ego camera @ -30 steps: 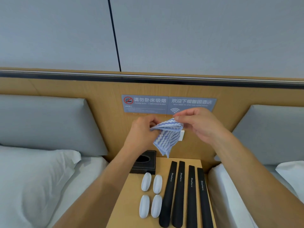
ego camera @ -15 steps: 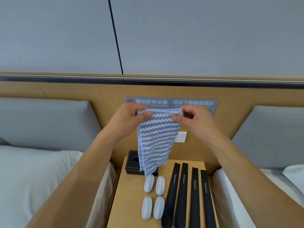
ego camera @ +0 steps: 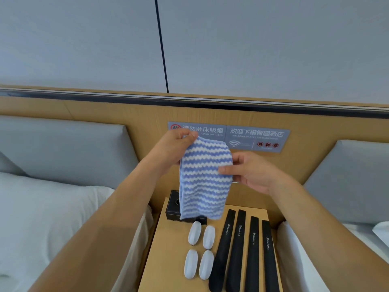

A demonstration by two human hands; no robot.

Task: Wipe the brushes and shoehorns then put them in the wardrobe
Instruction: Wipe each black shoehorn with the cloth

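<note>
Striped cloth (ego camera: 203,182) hangs above the nightstand (ego camera: 168,260), left hand (ego camera: 174,146) pinching its top corner, right hand (ego camera: 250,171) pinching its side edge. Below it, four brushes (ego camera: 199,255) and four shoehorns (ego camera: 242,251) lie untouched. Risk: the dangling hem could sweep the brushes off the nightstand.

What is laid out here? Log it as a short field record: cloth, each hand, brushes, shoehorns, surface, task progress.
cloth: blue and white striped microfibre cloth, hanging unfolded in the air above the table
left hand: left hand pinches the cloth's top corner
right hand: right hand pinches the cloth's right edge
brushes: four small white oval plastic brushes, two rows of two
shoehorns: four long black shoehorns, side by side, right of the brushes
surface: light wooden bedside table
progress: nothing being wiped yet
</note>
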